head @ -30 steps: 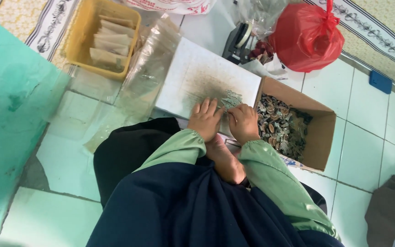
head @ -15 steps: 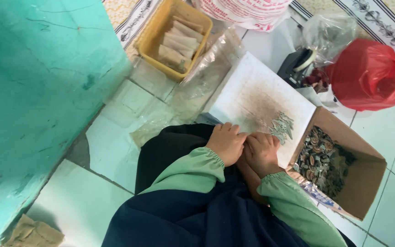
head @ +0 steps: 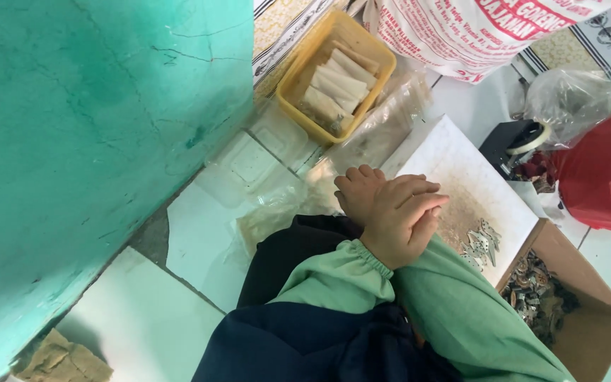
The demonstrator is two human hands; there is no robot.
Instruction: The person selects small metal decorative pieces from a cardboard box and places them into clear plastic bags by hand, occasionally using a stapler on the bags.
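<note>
Two hands meet at the near edge of a white board that lies on the tiled floor. We see the left hand lying over the right hand, fingers flat and pressed together; we cannot tell what either grip holds, since the palms are hidden. Both sleeves are pale green, above a dark lap.

On the board, just beyond the hands, lies a small heap of little silvery fish, on a brownish stain. They lie near the fingertips but apart from them. At the board's far right corner stands an open cardboard box, holding a mass of similar small pieces, dark and silvery mixed.

Beside the board on its left lie clear plastic bags, crumpled on the floor. Past them sits a yellow tub with pale rolled wrappers stacked inside. A white printed sack stands behind the tub. To the right are a clear bag, a red bag and a black tape dispenser. A teal wall fills the left side.
</note>
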